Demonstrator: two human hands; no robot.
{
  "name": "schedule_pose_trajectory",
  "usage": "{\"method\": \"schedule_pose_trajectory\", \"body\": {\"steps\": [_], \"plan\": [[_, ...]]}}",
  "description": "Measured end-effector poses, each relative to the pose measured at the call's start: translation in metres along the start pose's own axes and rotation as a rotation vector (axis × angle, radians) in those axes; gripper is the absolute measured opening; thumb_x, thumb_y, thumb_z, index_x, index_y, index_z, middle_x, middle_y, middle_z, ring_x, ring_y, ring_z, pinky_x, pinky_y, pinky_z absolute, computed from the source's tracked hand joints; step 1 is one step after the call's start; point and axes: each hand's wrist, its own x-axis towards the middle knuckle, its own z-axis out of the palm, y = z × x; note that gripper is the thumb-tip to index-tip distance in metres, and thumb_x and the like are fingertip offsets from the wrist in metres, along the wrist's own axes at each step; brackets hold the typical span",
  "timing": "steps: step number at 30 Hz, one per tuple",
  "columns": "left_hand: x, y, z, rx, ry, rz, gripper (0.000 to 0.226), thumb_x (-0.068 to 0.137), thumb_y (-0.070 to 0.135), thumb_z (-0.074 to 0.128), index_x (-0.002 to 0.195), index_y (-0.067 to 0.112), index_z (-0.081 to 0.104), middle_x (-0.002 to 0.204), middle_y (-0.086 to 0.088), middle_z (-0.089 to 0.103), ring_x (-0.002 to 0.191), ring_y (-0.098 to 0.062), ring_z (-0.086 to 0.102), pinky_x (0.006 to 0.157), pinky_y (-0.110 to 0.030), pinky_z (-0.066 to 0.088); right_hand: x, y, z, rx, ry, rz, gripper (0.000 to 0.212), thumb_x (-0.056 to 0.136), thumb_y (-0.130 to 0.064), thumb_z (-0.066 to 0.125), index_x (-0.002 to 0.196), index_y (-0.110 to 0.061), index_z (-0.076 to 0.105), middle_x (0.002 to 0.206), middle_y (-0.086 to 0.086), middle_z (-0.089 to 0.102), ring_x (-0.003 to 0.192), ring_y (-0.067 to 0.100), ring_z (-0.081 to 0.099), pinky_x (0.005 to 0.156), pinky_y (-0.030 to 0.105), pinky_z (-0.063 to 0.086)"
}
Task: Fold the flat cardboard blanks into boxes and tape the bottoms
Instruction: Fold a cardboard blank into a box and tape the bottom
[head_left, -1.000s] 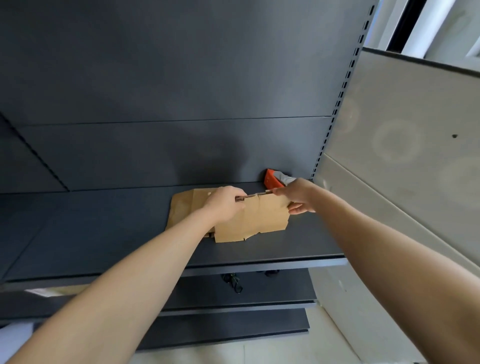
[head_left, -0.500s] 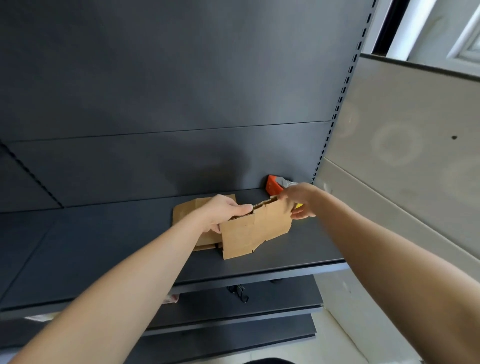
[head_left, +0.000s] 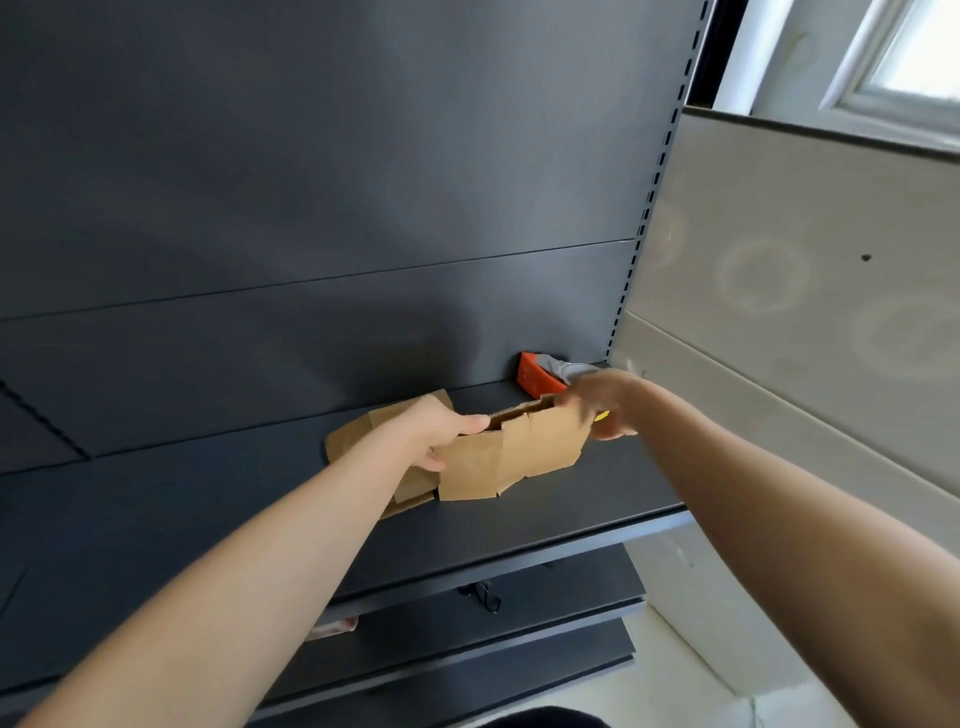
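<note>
Blank: the cardboard blank (head_left: 519, 452) is lifted off the shelf (head_left: 208, 519), toward its back right corner, held up between my two hands. It hangs nearly upright with its notched flaps pointing down. Along its top edge the two layers stand slightly apart.

Left grip: my left hand (head_left: 431, 426) grips the blank's upper left end. The thumb (head_left: 470, 423) lies along the top edge and the fingers curl underneath.

Right grip: my right hand (head_left: 602, 400) is at the blank's upper right corner and touches it. It is smeared by motion blur, so I cannot tell whether the fingers pinch the card or only rest on it.

Beneath: more flat blanks (head_left: 358, 436) lie on the shelf under my left wrist, partly hidden by the arm.

Back right corner: an orange box (head_left: 535, 374) leans against the dark back panel (head_left: 311, 208), with something pale grey just beside it.

Below: two lower shelves (head_left: 467, 639) run under the front edge.

Right side: a pale board (head_left: 779, 312) stands beside the shelving.
</note>
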Motion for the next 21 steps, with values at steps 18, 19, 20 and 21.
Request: {"method": "schedule_pose_trajectory", "body": {"steps": [18, 19, 20, 21], "plan": [[0.012, 0.005, 0.014, -0.222, 0.228, -0.019, 0.103, 0.083, 0.032, 0.073, 0.152, 0.008, 0.000, 0.150, -0.015, 0.033, 0.134, -0.033, 0.041, 0.105, -0.042, 0.044, 0.014, 0.009, 0.013, 0.064, 0.045, 0.064, 0.056, 0.082, -0.029, 0.073, 0.126, -0.009, 0.047, 0.119, 0.011, 0.060, 0.106, 0.030, 0.062, 0.093, 0.046, 0.052], [0.012, 0.005, 0.016, -0.259, 0.227, -0.007, 0.101, 0.083, 0.027, 0.074, 0.152, 0.009, 0.003, 0.150, -0.016, 0.034, 0.133, -0.033, 0.042, 0.104, -0.042, 0.045, 0.011, 0.009, 0.014, 0.040, 0.062, 0.071, 0.054, 0.084, -0.035, 0.071, 0.125, -0.009, 0.048, 0.118, 0.012, 0.060, 0.105, 0.030, 0.062, 0.090, 0.045, 0.054], [0.013, 0.005, 0.019, -0.289, 0.223, 0.007, 0.098, 0.082, 0.023, 0.074, 0.152, 0.009, 0.007, 0.148, -0.016, 0.035, 0.131, -0.034, 0.043, 0.103, -0.043, 0.045, 0.006, 0.011, 0.015, 0.011, 0.069, 0.092, 0.056, 0.084, -0.040, 0.069, 0.125, -0.008, 0.048, 0.119, 0.013, 0.060, 0.104, 0.031, 0.063, 0.089, 0.045, 0.054], [0.012, 0.005, 0.021, -0.303, 0.209, 0.019, 0.093, 0.082, 0.020, 0.075, 0.150, 0.008, 0.012, 0.146, -0.016, 0.037, 0.130, -0.034, 0.044, 0.103, -0.043, 0.045, 0.006, 0.013, 0.015, -0.007, 0.072, 0.105, 0.059, 0.085, -0.044, 0.067, 0.127, -0.008, 0.046, 0.121, 0.014, 0.059, 0.106, 0.032, 0.062, 0.089, 0.045, 0.055]]}}
